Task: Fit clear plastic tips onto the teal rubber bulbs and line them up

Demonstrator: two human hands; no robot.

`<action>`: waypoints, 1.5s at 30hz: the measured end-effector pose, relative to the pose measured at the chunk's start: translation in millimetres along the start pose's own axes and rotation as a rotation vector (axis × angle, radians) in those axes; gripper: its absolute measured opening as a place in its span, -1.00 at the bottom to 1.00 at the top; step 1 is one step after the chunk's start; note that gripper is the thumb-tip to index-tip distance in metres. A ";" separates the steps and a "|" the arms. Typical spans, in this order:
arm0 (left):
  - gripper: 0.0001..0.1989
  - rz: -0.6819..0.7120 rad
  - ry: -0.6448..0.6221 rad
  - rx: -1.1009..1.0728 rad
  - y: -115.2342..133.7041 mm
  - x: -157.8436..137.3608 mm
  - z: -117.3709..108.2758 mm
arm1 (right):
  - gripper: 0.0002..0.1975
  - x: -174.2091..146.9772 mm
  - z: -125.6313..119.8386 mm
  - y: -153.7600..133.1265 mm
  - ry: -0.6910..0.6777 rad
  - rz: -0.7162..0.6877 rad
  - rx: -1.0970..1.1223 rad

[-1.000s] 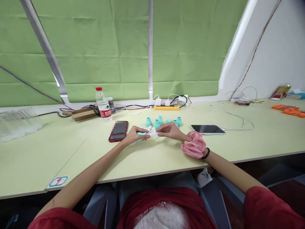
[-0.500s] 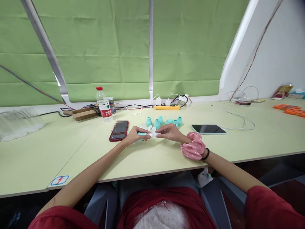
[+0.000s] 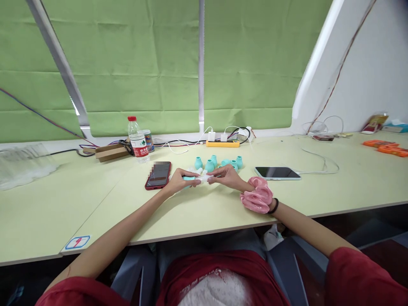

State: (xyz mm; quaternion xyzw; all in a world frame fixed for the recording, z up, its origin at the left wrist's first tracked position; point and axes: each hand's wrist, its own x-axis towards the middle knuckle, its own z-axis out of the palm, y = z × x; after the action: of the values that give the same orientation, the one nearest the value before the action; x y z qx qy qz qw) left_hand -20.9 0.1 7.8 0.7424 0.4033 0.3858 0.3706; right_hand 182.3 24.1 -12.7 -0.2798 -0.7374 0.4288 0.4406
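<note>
Between my two hands is a small whitish translucent piece, too small to name. My left hand pinches its left end between thumb and fingers. My right hand, with a pink scrunchie at the wrist, pinches its right end. A turquoise piece shows by my left fingers, partly hidden. Just beyond my hands several small turquoise vase-shaped pieces stand or lie on the table, and some white bits lie among them.
A red-cased phone lies to the left, a light-cased phone on a cable to the right. Behind are a water bottle, a can, a cardboard tray and a yellow power strip. Orange objects lie far right.
The view has shifted very slightly. My fingers have moved a little on the translucent piece, and both hands still pinch it.
</note>
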 end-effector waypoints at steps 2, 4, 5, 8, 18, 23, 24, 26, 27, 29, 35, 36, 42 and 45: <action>-0.65 0.014 0.029 0.013 -1.1 -0.1 1.8 | -0.64 0.4 0.6 -0.6 0.006 0.047 0.035; -0.64 0.031 0.061 0.018 -1.8 -0.2 4.4 | -0.65 0.3 1.3 -3.1 0.004 0.079 0.077; -0.64 0.039 0.081 0.019 -2.0 -0.2 5.9 | -0.66 0.2 1.6 -4.6 0.001 0.090 0.108; -0.62 0.049 0.144 0.037 -1.8 -0.7 9.9 | -0.70 -0.4 2.5 -8.1 -0.017 0.108 0.204; -0.67 0.191 0.255 0.200 -3.1 -8.0 20.6 | -0.81 -2.4 1.3 -1.5 -0.138 0.224 0.431; -0.69 0.262 0.331 0.253 -4.9 -9.5 25.3 | -0.84 -3.3 2.1 -1.5 -0.184 0.277 0.497; -0.70 0.270 0.342 0.262 -5.6 -9.3 26.0 | -0.83 -3.1 2.5 -1.4 -0.172 0.284 0.493; -0.71 0.296 0.371 0.286 -7.5 -8.8 27.5 | -0.81 -2.9 3.5 -1.0 -0.142 0.290 0.472; -0.73 0.317 0.390 0.304 -8.5 -8.7 28.4 | -0.79 -2.8 4.0 -0.9 -0.134 0.293 0.465; -0.75 0.374 0.425 0.352 -10.5 -9.0 30.5 | -0.78 -2.9 4.9 -1.1 -0.135 0.300 0.458; -0.78 0.664 0.551 0.600 -12.2 -9.6 33.4 | -0.78 -2.3 4.7 -4.0 -0.184 0.333 0.578; -0.78 0.715 0.568 0.648 -12.0 -9.1 32.6 | -0.77 -2.0 4.2 -4.2 -0.194 0.347 0.626; -0.79 0.801 0.552 0.803 -16.7 -6.5 26.4 | -0.75 -1.6 3.1 -2.7 -0.206 0.362 0.696; -0.78 0.731 0.531 0.791 -19.0 -7.9 26.6 | -0.77 -1.4 4.4 -1.6 -0.196 0.336 0.625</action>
State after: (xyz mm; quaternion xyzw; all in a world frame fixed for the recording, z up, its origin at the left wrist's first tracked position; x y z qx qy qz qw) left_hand -6.6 -5.6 -22.1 0.7928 0.3137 0.4812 -0.2039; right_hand 179.0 20.6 -12.9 -0.2062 -0.5533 0.7245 0.3555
